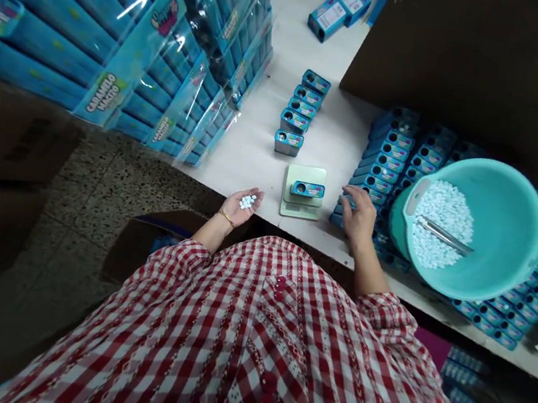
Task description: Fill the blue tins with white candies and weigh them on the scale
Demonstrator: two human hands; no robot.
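Observation:
My left hand (242, 204) lies palm up at the table's front edge, cupped around a small heap of white candies (247, 201). A small blue box (307, 190) rests on a pale green scale (303, 192) just right of that hand. My right hand (359, 213) hovers palm down with fingers spread over the near end of the rows of small blue boxes (397, 155), touching or nearly touching one. A teal bowl (504, 216) to the right holds white candies (439, 230) and a metal scoop (443, 234).
A column of several small blue boxes (298, 113) stands behind the scale. Shrink-wrapped stacks of blue cartons (123, 25) rise at the left. More blue boxes (342, 3) lie at the far end. A brown cardboard wall (471, 63) stands behind the bowl.

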